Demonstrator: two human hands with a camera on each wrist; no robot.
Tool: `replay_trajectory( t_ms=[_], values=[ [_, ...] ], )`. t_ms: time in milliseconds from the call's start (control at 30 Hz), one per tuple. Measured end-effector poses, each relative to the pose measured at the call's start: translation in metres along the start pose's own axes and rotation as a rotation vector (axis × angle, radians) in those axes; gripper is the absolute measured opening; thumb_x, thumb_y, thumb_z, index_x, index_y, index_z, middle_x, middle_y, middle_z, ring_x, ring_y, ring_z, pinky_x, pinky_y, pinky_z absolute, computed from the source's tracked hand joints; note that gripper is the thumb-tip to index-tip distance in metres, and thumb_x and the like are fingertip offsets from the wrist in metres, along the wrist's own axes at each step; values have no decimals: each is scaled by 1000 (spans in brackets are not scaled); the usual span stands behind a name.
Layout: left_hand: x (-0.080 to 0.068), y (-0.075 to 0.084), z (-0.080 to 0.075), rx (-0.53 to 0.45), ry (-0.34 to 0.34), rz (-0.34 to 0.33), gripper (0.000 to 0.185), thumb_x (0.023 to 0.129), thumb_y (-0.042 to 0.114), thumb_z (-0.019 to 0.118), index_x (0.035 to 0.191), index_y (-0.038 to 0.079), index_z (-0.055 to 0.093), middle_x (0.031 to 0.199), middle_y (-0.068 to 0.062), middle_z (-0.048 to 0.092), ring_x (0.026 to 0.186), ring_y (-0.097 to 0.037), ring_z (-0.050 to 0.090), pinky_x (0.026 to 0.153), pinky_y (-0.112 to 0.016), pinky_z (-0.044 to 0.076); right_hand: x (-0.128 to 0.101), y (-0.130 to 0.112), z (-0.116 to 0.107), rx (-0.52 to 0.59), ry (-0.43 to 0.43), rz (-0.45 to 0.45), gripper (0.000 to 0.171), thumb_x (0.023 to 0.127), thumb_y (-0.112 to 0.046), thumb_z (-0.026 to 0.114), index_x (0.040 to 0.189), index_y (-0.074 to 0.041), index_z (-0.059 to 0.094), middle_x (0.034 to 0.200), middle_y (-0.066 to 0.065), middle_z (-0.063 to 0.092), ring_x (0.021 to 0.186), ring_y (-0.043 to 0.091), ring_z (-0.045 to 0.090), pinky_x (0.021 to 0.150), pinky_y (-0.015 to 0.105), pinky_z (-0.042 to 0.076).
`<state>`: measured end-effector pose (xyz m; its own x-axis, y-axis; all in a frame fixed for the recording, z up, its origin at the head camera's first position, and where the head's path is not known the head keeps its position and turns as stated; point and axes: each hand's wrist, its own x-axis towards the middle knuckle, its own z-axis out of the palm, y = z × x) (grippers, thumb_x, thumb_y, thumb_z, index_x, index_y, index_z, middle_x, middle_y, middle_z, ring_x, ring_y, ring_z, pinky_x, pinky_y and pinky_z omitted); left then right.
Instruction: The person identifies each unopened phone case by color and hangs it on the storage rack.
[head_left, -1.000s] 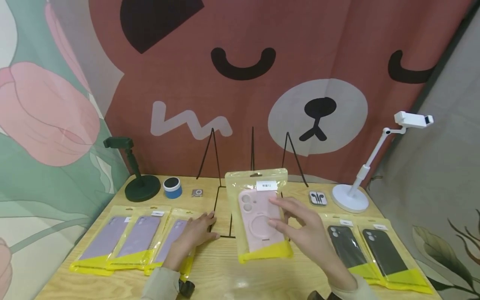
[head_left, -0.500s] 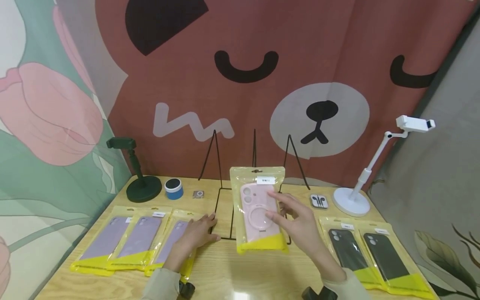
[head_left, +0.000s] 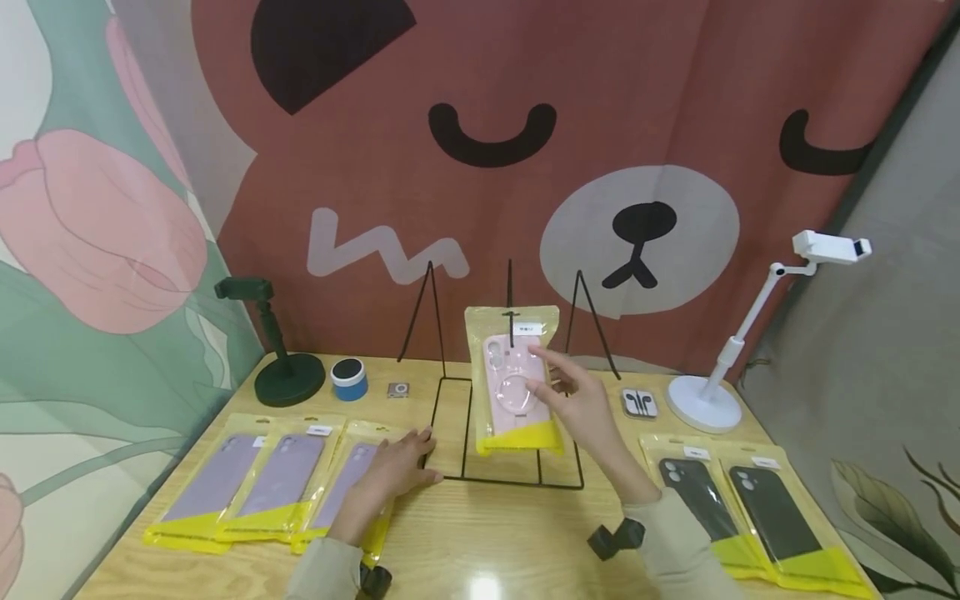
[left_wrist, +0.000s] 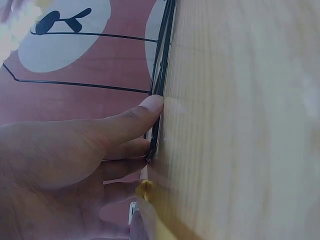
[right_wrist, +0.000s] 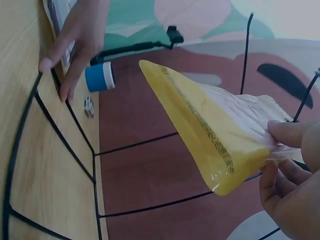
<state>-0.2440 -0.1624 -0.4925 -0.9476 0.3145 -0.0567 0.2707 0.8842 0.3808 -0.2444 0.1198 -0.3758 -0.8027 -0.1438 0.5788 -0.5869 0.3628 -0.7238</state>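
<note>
At a wooden table (head_left: 491, 537) | right hand (head_left: 583, 410) pinches 1 bagged pink phone case (head_left: 510, 393), threaded on prong (head_left: 512, 331) of wire rack (head_left: 510, 482) | left hand (head_left: 393, 469), outspread, touches rack

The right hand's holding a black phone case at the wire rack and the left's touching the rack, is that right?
Not black: the head view shows the held phone case is pink. The rest stands: the right hand holds it at the wire rack, which the left hand touches.
</note>
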Motion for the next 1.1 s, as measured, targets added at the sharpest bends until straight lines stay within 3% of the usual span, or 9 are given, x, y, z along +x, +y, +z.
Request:
replay_trajectory(
  t_ms=[67, 300, 400, 567, 733, 833, 933, 1033, 1100],
  values=[
    [0, 0, 1, -8, -4, 3, 67, 83, 38, 73, 137, 4, 54, 149, -13, 41, 138, -38, 34, 107, -67, 21, 12, 13, 2, 3, 18, -11, 44, 85, -12, 74, 128, -16, 64, 102, 5, 67, 80, 17, 59, 68, 19, 49],
    [2, 5, 3, -24, -7, 18, 65, 83, 37, 74, 136, 4, 55, 148, -14, 42, 138, -38, 34, 108, -66, 21, 36, 7, 4, 6, 35, 20, 39, 87, 6, 65, 126, 1, 61, 122, 19, 62, 89, 36, 62, 76, 34, 51],
    [1, 6, 4, -25, -8, 21, 64, 83, 37, 74, 135, 4, 55, 148, -14, 42, 137, -37, 35, 108, -66, 21, 36, 24, 3, 6, 39, 33, 36, 88, 6, 64, 123, 2, 62, 125, 19, 60, 97, 37, 63, 84, 41, 53],
    [2, 7, 6, -16, -9, 21, 65, 83, 38, 73, 136, 4, 55, 148, -13, 41, 138, -37, 35, 108, -66, 22, 16, 60, -18, -124, 8, 21, 29, 91, -6, 66, 120, -4, 66, 132, 13, 57, 115, 32, 57, 92, 47, 50],
    [3, 6, 3, -19, -4, 16, 66, 84, 38, 73, 136, 4, 54, 149, -13, 41, 138, -37, 34, 107, -67, 21, -29, 68, -63, -393, -108, 61, 29, 90, -9, 68, 118, -2, 66, 125, 18, 61, 117, 39, 54, 91, 57, 47],
    [3, 4, 0, -10, 7, 8, 65, 84, 38, 73, 136, 4, 54, 149, -13, 41, 138, -37, 34, 107, -67, 22, -59, 71, -95, -582, -201, 185, 36, 89, -13, 69, 120, 3, 63, 122, 26, 60, 112, 46, 54, 86, 60, 47],
    [2, 3, -1, 2, 7, 4, 65, 84, 38, 73, 136, 4, 54, 149, -13, 41, 138, -37, 34, 107, -67, 22, -87, 75, -121, -747, -303, 388, 49, 88, -23, 70, 125, 6, 57, 121, 32, 57, 106, 52, 55, 78, 62, 48],
    [1, 1, -1, 10, -2, 2, 65, 84, 38, 73, 136, 4, 54, 149, -13, 41, 137, -38, 34, 107, -67, 22, -110, 80, -139, -842, -407, 588, 69, 86, -44, 69, 130, 7, 52, 118, 34, 57, 99, 57, 54, 71, 64, 47],
    [1, 0, 0, 10, -4, 1, 65, 84, 38, 73, 136, 4, 54, 149, -13, 41, 137, -38, 35, 107, -67, 23, -120, 84, -145, -870, -446, 679, 82, 83, -58, 66, 131, 8, 50, 118, 34, 57, 101, 59, 52, 73, 68, 45]
  ],
)
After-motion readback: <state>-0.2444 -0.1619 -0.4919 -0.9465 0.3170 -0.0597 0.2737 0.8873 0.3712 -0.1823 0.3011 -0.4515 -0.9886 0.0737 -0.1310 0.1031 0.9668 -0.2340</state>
